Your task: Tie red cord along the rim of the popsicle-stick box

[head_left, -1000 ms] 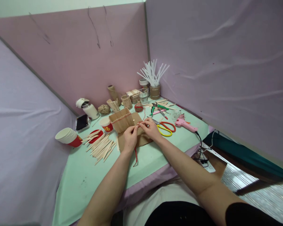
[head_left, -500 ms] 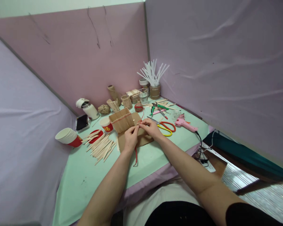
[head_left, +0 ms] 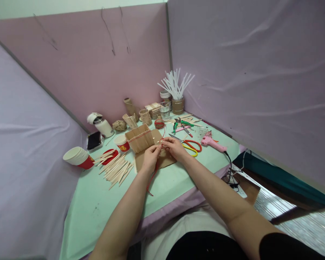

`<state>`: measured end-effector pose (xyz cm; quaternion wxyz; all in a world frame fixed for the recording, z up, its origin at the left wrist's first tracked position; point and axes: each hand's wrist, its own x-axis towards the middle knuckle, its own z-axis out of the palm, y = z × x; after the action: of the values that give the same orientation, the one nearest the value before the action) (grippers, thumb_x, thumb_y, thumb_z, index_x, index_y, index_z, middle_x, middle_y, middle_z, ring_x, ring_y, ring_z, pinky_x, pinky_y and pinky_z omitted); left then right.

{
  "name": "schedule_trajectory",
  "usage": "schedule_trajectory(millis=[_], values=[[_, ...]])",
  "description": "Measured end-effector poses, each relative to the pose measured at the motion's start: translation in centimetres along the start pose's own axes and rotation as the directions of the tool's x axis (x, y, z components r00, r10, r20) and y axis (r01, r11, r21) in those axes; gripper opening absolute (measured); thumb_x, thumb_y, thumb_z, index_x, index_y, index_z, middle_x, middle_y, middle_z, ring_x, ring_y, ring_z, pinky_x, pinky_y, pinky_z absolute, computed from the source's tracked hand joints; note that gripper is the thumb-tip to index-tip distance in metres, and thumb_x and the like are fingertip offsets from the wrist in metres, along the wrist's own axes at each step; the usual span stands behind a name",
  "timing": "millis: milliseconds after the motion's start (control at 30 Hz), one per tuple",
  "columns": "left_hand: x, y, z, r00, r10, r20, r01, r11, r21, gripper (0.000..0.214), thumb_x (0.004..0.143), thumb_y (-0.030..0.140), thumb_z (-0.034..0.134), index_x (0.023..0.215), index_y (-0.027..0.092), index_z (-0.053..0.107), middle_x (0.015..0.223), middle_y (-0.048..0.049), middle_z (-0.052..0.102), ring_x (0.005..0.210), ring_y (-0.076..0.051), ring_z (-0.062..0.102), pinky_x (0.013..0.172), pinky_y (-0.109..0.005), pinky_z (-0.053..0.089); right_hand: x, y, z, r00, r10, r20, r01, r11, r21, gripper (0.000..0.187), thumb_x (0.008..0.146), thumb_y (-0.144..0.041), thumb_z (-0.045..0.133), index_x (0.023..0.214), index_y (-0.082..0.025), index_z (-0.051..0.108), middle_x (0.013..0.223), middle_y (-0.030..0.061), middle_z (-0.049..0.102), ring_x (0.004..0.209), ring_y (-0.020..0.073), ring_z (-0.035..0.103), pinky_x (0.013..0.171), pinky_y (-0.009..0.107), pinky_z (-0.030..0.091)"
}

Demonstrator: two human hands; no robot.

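My left hand (head_left: 151, 157) and my right hand (head_left: 174, 147) meet fingertip to fingertip, both pinching a red string (head_left: 151, 183). One end of it trails from under my left hand toward the table's front edge. Past my right fingers the string runs up toward a red ball of yarn (head_left: 159, 124). Beneath my hands lies a piece of brown cardboard (head_left: 166, 161). A box of wooden sticks (head_left: 139, 140) with a red line across it stands just beyond my left hand. Scissors (head_left: 193, 146) with red and yellow handles lie right of my right hand.
Loose wooden sticks (head_left: 116, 169) lie left of the cardboard, near a paper cup (head_left: 122, 143) and stacked cups (head_left: 79, 158). A pink glue gun (head_left: 213, 143) with a cord sits at the right. Green-handled pliers (head_left: 182, 124) and a jar of white sticks (head_left: 178, 105) are farther back.
The string's loose end has swung left and closer to me. My hands have shifted slightly, with the fingers still pinching the string.
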<state>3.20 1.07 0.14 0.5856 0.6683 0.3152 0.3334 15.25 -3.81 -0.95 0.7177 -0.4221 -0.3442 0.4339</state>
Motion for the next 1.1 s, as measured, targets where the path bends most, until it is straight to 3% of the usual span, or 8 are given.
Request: schedule_trajectory(millis=[167, 300, 533, 633, 800, 967, 1100], values=[[-0.1, 0.2, 0.0, 0.992, 0.124, -0.029, -0.114, 0.966, 0.231, 0.028, 0.075, 0.039, 0.055, 0.072, 0.014, 0.065, 0.061, 0.0005, 0.055, 0.060, -0.010, 0.046, 0.057, -0.021, 0.036, 0.3, 0.1, -0.3, 0.994, 0.014, -0.105, -0.011, 0.999, 0.030, 0.027, 0.060, -0.042, 0.071, 0.066, -0.019, 0.060, 0.062, -0.0027, 0.056, 0.053, 0.0078, 0.044, 0.050, 0.021, 0.032], [-0.3, 0.5, 0.2, 0.991, 0.134, 0.000, -0.130, 0.957, 0.261, 0.024, 0.074, 0.035, 0.055, 0.068, 0.014, 0.065, 0.061, 0.0003, 0.059, 0.060, -0.011, 0.049, 0.060, -0.022, 0.038, 0.5, 0.2, -0.6, 0.970, 0.045, -0.241, -0.020, 0.994, 0.106, 0.029, 0.059, -0.043, 0.071, 0.068, -0.020, 0.057, 0.065, -0.0033, 0.057, 0.056, 0.0081, 0.048, 0.052, 0.021, 0.035], [-0.5, 1.0, 0.4, 0.985, 0.168, 0.027, -0.168, 0.937, 0.306, 0.022, 0.074, 0.030, 0.053, 0.063, 0.015, 0.064, 0.062, -0.0007, 0.063, 0.063, -0.013, 0.054, 0.063, -0.023, 0.041, 0.6, 0.3, -0.8, 0.953, 0.022, -0.302, 0.011, 0.994, 0.105, 0.027, 0.061, -0.041, 0.067, 0.064, -0.020, 0.051, 0.056, -0.0056, 0.048, 0.049, 0.0064, 0.041, 0.049, 0.021, 0.033], [-0.7, 1.2, 0.6, 0.984, 0.172, 0.044, -0.177, 0.929, 0.324, 0.019, 0.073, 0.028, 0.053, 0.066, 0.016, 0.066, 0.065, -0.0017, 0.065, 0.065, -0.014, 0.056, 0.063, -0.023, 0.041, 0.9, 0.3, -1.1, 0.925, -0.034, -0.378, 0.072, 0.994, 0.088, 0.025, 0.064, -0.040, 0.064, 0.064, -0.020, 0.049, 0.056, -0.0057, 0.045, 0.049, 0.0068, 0.040, 0.048, 0.022, 0.033], [-1.3, 2.0, 1.0, 0.966, 0.187, 0.179, -0.237, 0.918, 0.319, 0.018, 0.073, 0.025, 0.053, 0.064, 0.016, 0.067, 0.068, -0.0026, 0.067, 0.067, -0.015, 0.057, 0.065, -0.024, 0.041, 1.5, 0.5, -1.8, 0.859, -0.098, -0.503, 0.182, 0.976, 0.119, 0.026, 0.067, -0.036, 0.062, 0.060, -0.021, 0.041, 0.051, -0.0068, 0.038, 0.045, 0.0066, 0.035, 0.045, 0.023, 0.031], [-1.4, 2.1, 1.0, 0.960, 0.192, 0.203, -0.249, 0.920, 0.304, 0.019, 0.073, 0.028, 0.054, 0.066, 0.016, 0.066, 0.067, -0.0021, 0.066, 0.066, -0.015, 0.056, 0.065, -0.024, 0.041, 1.7, 0.6, -2.0, 0.856, -0.101, -0.507, 0.188, 0.974, 0.124, 0.027, 0.069, -0.037, 0.060, 0.060, -0.022, 0.040, 0.049, -0.0069, 0.037, 0.044, 0.0072, 0.036, 0.045, 0.024, 0.032], [-1.1, 1.4, 0.7, 0.979, 0.151, 0.135, -0.185, 0.938, 0.293, 0.022, 0.075, 0.032, 0.053, 0.072, 0.016, 0.067, 0.070, -0.0024, 0.066, 0.068, -0.015, 0.056, 0.066, -0.024, 0.040, 1.4, -0.2, -2.0, 0.903, -0.074, -0.422, 0.165, 0.969, 0.184, 0.027, 0.064, -0.036, 0.066, 0.061, -0.021, 0.044, 0.055, -0.0054, 0.044, 0.047, 0.0070, 0.039, 0.047, 0.023, 0.033]])
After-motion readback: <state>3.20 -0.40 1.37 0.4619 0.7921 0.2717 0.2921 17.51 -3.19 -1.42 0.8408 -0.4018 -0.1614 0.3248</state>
